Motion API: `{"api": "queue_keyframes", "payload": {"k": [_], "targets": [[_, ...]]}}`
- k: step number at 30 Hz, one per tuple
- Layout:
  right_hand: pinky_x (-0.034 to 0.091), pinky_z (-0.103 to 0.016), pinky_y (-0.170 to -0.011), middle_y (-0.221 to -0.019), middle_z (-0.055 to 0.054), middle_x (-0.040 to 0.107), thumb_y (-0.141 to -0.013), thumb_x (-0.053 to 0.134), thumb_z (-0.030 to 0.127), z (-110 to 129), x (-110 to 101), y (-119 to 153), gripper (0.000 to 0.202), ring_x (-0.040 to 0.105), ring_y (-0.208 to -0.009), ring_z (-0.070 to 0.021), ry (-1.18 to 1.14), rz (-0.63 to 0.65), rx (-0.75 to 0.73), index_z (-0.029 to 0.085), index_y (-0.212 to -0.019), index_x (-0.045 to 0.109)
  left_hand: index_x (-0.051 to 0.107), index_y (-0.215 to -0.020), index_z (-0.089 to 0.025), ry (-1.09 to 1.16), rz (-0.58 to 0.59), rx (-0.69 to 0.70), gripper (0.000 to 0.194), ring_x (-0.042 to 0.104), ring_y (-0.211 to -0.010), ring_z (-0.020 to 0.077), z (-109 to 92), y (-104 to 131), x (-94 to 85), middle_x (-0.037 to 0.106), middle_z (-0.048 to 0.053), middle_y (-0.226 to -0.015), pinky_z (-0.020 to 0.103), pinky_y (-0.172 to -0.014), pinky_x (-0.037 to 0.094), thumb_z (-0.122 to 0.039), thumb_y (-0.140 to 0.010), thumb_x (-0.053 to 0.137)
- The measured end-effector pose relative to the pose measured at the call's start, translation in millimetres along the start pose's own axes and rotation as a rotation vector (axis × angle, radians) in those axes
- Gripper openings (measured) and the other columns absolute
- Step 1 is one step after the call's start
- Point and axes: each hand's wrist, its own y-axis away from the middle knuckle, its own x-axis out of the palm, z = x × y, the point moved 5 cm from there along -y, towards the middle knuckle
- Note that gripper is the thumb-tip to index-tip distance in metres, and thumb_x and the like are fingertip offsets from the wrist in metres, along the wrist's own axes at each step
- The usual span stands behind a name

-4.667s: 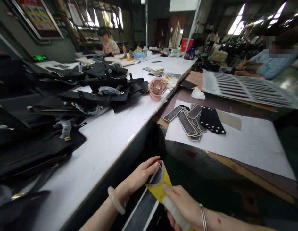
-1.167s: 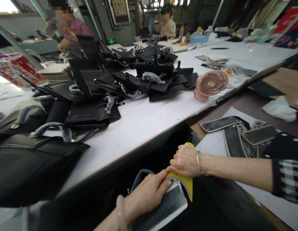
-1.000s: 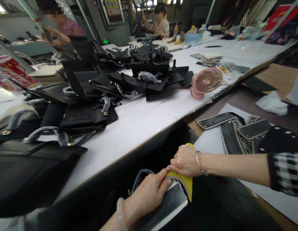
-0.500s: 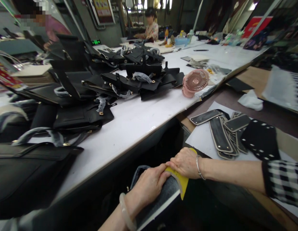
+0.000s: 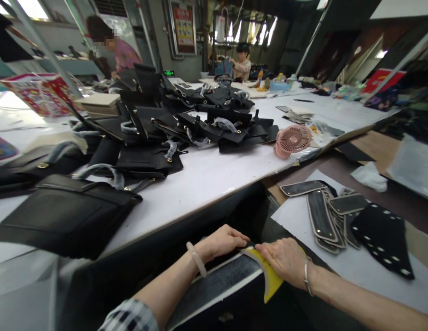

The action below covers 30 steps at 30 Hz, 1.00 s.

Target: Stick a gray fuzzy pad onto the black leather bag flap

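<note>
My left hand [image 5: 222, 241], with a pale bangle at the wrist, has its fingers closed at the far edge of a dark piece with a light border [image 5: 221, 280]. What those fingers pinch is too small to tell. Fingers of my right hand [image 5: 286, 262] are wrapped on a yellow curved piece [image 5: 271, 276], whose pale edge lies against the end of the dark piece. A small dark bit shows between the two hands.
Black bags [image 5: 69, 211] with wrapped handles cover the white table [image 5: 200, 184] at left. A pink fan [image 5: 293, 140] stands near its edge. Dark studded strips [image 5: 322, 216] and a black piece [image 5: 383, 239] lie at right. Two people work behind; another stands far left.
The view has shifted left and up. My left hand has drawn away from the yellow piece to the dark piece's far edge, uncovering more of its surface. My right hand still grips the yellow piece.
</note>
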Motion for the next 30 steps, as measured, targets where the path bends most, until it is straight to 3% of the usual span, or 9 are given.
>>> {"api": "queue_keyframes", "payload": {"k": [4, 7, 10, 12, 15, 18, 21, 24, 30], "targets": [[0.033, -0.028, -0.048, -0.045, 0.001, 0.04, -0.093, -0.004, 0.071, -22, 17, 11, 0.079, 0.042, -0.042, -0.0146, -0.417, 0.093, 0.138, 0.021, -0.061, 0.048, 0.077, -0.106, -0.01, 0.024, 0.009, 0.004, 0.043, 0.068, -0.091, 0.025, 3, -3, 0.1, 0.077, 0.01, -0.1, 0.034, -0.086, 0.052, -0.032, -0.071, 0.066], [0.031, -0.024, -0.043, -0.052, 0.006, 0.031, -0.088, -0.017, 0.073, -25, 22, 11, 0.086, 0.029, -0.042, -0.0115, -0.75, 0.144, 0.207, 0.02, -0.087, 0.051, 0.077, -0.106, -0.011, 0.008, 0.025, 0.005, 0.044, 0.067, -0.089, 0.0244, 4, -5, -1.1, 0.078, 0.009, -0.099, 0.034, -0.086, 0.051, -0.034, -0.07, 0.068], [0.035, -0.022, -0.05, -0.067, 0.006, 0.037, -0.084, 0.022, 0.087, -12, 22, 3, 0.077, 0.032, -0.051, -0.0093, -1.329, 0.218, 0.18, 0.021, -0.111, 0.05, 0.077, -0.108, -0.012, -0.01, 0.052, -0.013, 0.045, 0.066, -0.08, 0.0217, 2, -4, -2.0, 0.077, 0.006, -0.093, 0.033, -0.081, 0.051, -0.036, -0.071, 0.067], [0.036, -0.022, -0.054, -0.071, 0.006, 0.04, -0.075, 0.059, 0.08, -3, 21, -4, 0.071, 0.034, -0.055, -0.0084, -1.599, 0.253, 0.163, 0.023, -0.116, 0.051, 0.078, -0.104, -0.014, -0.017, 0.072, -0.018, 0.042, 0.063, -0.076, 0.0199, -1, -2, -2.2, 0.076, 0.005, -0.089, 0.031, -0.076, 0.05, -0.038, -0.072, 0.067], [0.032, -0.02, -0.051, -0.068, 0.007, 0.04, -0.072, 0.078, 0.057, -2, 28, -11, 0.06, 0.033, -0.054, -0.0079, -1.575, 0.22, 0.244, 0.023, -0.115, 0.054, 0.08, -0.094, -0.015, -0.029, 0.1, -0.014, 0.034, 0.057, -0.069, 0.0166, -7, 3, -1.7, 0.072, 0.003, -0.08, 0.027, -0.067, 0.047, -0.038, -0.074, 0.064], [0.029, -0.02, -0.049, -0.069, 0.006, 0.043, -0.074, 0.076, 0.054, -4, 35, -14, 0.051, 0.034, -0.054, -0.0082, -1.469, 0.19, 0.279, 0.021, -0.108, 0.057, 0.079, -0.089, -0.014, -0.05, 0.134, -0.006, 0.033, 0.045, -0.057, 0.0121, -10, 6, 1.1, 0.062, 0.0, -0.066, 0.025, -0.056, 0.039, -0.037, -0.078, 0.058], [0.036, -0.023, -0.053, -0.073, 0.004, 0.048, -0.08, 0.068, 0.055, -2, 31, -14, 0.042, 0.042, -0.06, -0.0111, -1.261, 0.162, 0.193, 0.02, -0.103, 0.058, 0.077, -0.085, -0.014, -0.106, 0.13, 0.018, 0.032, 0.035, -0.052, 0.01, -10, 6, 3.6, 0.049, -0.003, -0.058, 0.024, -0.05, 0.031, -0.035, -0.082, 0.053], [0.043, -0.027, -0.069, -0.081, 0.002, 0.054, -0.093, 0.056, 0.045, 4, 17, -14, 0.027, 0.051, -0.074, -0.0152, -0.993, 0.097, 0.043, 0.022, -0.105, 0.056, 0.073, -0.075, -0.014, -0.169, 0.092, 0.036, 0.031, 0.032, -0.051, 0.0097, -8, 3, 4.6, 0.039, -0.004, -0.054, 0.025, -0.047, 0.025, -0.033, -0.083, 0.051], [0.044, -0.029, -0.079, -0.098, -0.002, 0.06, -0.099, 0.046, 0.031, 17, 8, -9, 0.017, 0.058, -0.086, -0.017, -0.831, -0.01, -0.069, 0.023, -0.114, 0.05, 0.064, -0.066, -0.016, -0.244, 0.05, 0.104, 0.029, 0.035, -0.051, 0.0095, -10, 1, 5.7, 0.04, -0.004, -0.054, 0.026, -0.049, 0.024, -0.029, -0.085, 0.048]]}}
